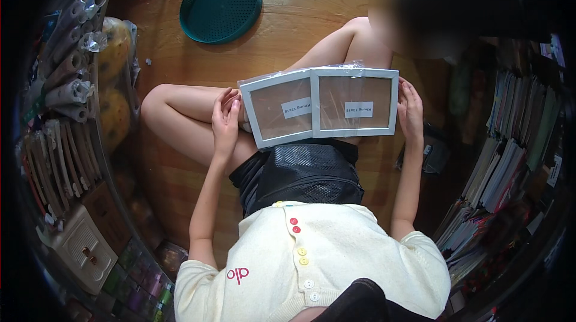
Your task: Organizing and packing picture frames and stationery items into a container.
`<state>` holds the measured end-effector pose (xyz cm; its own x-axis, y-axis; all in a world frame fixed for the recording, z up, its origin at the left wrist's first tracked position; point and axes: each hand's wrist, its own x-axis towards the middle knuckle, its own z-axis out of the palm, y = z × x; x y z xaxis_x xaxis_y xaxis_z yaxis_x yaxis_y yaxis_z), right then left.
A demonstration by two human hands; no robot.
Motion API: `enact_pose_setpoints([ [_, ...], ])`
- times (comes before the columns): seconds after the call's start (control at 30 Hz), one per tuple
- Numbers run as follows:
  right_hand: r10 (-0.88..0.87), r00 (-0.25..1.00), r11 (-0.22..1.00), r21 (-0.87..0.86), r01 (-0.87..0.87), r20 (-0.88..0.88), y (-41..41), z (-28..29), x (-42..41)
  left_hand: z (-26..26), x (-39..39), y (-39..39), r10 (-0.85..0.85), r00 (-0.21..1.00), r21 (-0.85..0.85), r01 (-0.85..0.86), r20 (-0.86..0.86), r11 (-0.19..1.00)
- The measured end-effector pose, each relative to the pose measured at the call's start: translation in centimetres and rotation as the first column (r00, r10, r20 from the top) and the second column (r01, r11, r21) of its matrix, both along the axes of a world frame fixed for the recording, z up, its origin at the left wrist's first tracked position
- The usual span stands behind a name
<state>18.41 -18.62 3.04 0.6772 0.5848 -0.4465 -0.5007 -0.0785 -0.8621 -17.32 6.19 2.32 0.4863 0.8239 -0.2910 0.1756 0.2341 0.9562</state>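
Two white picture frames in clear plastic wrap lie across my lap, the right frame [355, 134] overlapping the edge of the left frame [283, 140]. Each has a brown panel with a small printed label. My left hand [227, 113] is upright at the outer left edge of the frames, fingers slightly curled near the plastic. My right hand [409, 108] is at the outer right edge, its fingers partly behind the frame's side. Whether either hand grips or only touches the frames is not clear.
A round green perforated plastic tray [220, 7] lies on the wooden floor ahead. Plastic-wrapped rolls [67, 92] and a beige plastic box [83, 250] fill shelves on the left. Stacked books or papers [499, 173] line the right side. A dark packaged item [434, 153] lies beside my right forearm.
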Motion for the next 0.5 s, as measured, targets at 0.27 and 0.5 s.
enact_pose_setpoints([
  [0.27,0.045,0.997,0.99,-0.133,-0.037,0.059,-2.6,0.7,-0.9,1.6,-1.0,-2.2,-0.024,0.999,-0.055,0.022,-0.033,0.998],
  [0.5,0.192,0.962,0.961,-0.237,-0.144,0.192,0.1,2.2,-2.8,2.2,-1.0,-1.9,-0.078,0.996,-0.125,0.072,-0.043,0.99],
])
